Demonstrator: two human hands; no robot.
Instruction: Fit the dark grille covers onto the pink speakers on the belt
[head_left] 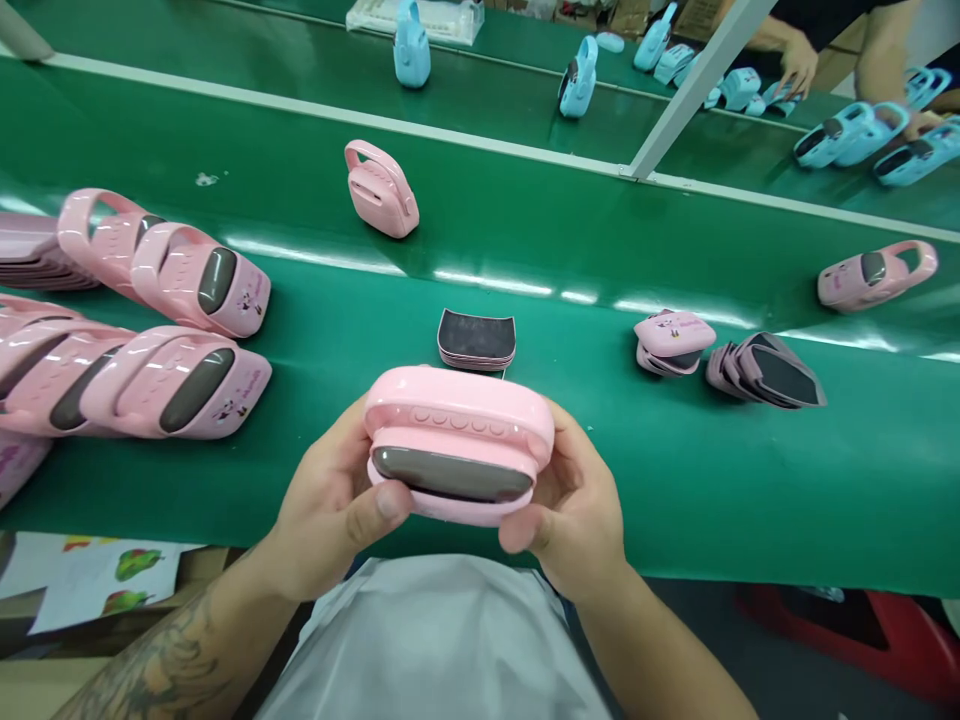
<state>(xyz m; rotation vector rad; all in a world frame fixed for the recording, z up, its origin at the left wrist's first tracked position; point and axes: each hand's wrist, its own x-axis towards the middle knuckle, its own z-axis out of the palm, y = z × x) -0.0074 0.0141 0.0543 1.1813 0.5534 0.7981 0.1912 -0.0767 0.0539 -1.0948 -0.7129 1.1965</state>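
Note:
A pink plastic device [454, 435] with a top handle, a row of small round buttons and a dark glossy window is held up in front of me. My left hand [341, 490] grips its left end, thumb on the lower edge. Around the right end closes my right hand [574, 495], its thumb at the lower right edge. Just beyond the device lies a short stack of curved panels [477, 340] with dark faces and pink rims. Farther right are a pink printed panel [675, 333] on a small stack and a fanned pile of dark-faced panels [766, 372].
Several pink devices [176, 380] crowd the left of the green table [720, 500]. Single ones stand at the back [381, 190] and far right [874, 275]. A metal post [697, 90] rises behind. Across the line, a co-worker's hand [796, 62] is among blue devices [840, 135].

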